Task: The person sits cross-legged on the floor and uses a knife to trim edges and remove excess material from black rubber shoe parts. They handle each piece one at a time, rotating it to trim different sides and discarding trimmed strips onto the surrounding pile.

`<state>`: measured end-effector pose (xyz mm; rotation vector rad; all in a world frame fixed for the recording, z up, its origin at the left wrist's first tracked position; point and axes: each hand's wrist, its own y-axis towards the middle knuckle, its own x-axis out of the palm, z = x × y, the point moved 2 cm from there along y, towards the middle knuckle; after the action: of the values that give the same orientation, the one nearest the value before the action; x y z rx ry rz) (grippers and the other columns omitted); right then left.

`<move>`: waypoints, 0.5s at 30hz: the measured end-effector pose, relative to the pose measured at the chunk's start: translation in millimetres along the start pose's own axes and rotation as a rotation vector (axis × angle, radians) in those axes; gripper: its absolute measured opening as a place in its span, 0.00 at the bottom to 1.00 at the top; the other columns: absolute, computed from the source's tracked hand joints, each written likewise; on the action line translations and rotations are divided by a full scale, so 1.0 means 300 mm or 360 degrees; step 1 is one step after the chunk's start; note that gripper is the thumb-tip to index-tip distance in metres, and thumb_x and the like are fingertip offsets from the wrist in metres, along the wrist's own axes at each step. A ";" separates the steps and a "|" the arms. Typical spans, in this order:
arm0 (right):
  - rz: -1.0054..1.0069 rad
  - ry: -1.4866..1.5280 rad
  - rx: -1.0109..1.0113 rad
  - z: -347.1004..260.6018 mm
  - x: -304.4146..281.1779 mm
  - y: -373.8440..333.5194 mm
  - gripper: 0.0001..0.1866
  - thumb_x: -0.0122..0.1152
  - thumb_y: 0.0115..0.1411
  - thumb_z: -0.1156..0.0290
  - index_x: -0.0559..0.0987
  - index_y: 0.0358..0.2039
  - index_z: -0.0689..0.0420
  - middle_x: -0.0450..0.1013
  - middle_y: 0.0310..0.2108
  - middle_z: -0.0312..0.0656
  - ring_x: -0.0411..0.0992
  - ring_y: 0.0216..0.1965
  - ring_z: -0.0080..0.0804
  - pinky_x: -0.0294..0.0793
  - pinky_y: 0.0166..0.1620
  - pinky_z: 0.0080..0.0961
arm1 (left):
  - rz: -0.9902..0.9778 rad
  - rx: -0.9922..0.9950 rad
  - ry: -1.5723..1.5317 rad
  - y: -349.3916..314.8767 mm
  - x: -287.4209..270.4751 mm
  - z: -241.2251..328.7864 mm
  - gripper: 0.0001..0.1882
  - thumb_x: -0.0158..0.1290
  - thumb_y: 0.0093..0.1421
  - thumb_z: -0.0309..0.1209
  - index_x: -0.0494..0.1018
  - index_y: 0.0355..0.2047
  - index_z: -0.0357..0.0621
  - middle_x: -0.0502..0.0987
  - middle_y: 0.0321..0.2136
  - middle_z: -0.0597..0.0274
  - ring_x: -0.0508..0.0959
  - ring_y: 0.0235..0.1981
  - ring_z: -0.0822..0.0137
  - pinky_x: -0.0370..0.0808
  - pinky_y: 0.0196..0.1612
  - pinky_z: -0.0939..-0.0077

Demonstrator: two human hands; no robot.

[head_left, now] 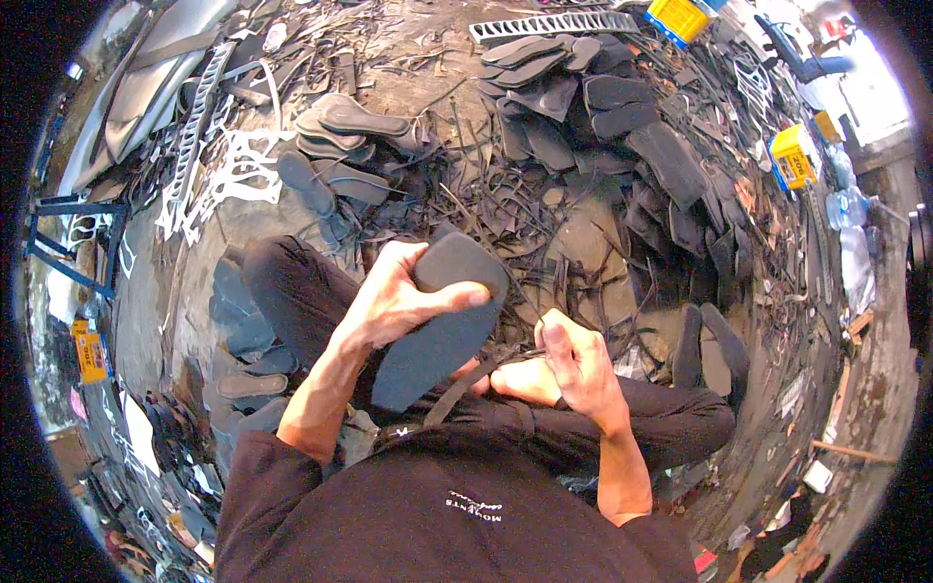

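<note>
A dark grey shoe sole is tilted up over my lap. My left hand is closed on its edge, with the thumb lying across its flat face. To the right of the sole, my right hand is curled into a fist above my bare foot. A thin dark piece shows by its fingers, but what the fist grips is too hidden to name. Between the hands a narrow dark strip curves down beside the sole's lower end.
Dark soles lie in a big pile at the far right and a smaller pile at the far left. Cut strips litter the ground ahead. White cut-out sheet scraps, a blue metal frame and yellow boxes are around the sides.
</note>
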<state>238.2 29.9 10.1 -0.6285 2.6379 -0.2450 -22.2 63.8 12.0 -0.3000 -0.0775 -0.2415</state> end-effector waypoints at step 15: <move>0.0073 0.0457 0.0127 0.097 0.167 0.111 0.30 0.43 0.79 0.40 0.74 0.36 0.55 0.60 0.17 0.26 0.58 0.15 0.14 0.57 0.18 0.19 | 0.1499 0.0179 -0.0886 -0.046 -0.086 -0.227 0.20 0.69 0.64 0.36 0.79 0.55 0.49 0.79 0.48 0.70 0.77 0.52 0.68 0.76 0.53 0.63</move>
<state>197.1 33.9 -42.4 -0.5401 2.8947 -0.4555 -47.8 36.3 -52.0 -0.2569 -0.4823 0.7859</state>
